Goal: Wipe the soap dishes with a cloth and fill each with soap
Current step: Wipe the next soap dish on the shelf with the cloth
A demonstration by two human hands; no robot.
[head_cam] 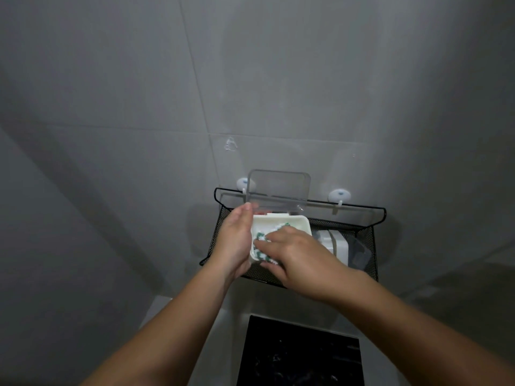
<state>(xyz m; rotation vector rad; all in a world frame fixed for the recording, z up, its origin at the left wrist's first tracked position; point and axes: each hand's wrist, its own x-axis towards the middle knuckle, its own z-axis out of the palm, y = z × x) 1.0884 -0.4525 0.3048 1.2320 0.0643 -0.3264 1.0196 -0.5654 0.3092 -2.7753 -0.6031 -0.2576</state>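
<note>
I see left hand [237,240] gripping soap dish [292,222] at its 9 o'clock edge | cloth [263,243] inside dish | right hand [301,254] curled on cloth from 4 o'clock | dish above mesh basket [370,238]

- Dim, flat grey light throughout; the corners fall off darker.
- Broad soft shadows slant across the wall [111,135] at lower left and lower right.
- The clear lid [278,188] shows a faint sheen, no hard glare.
- Wide-angle bend: tile lines curve toward the edges.
- The centre is fairly sharp; the arms [172,330] look softer at the bottom.
- Small glints speckle the black panel [301,358].
</note>
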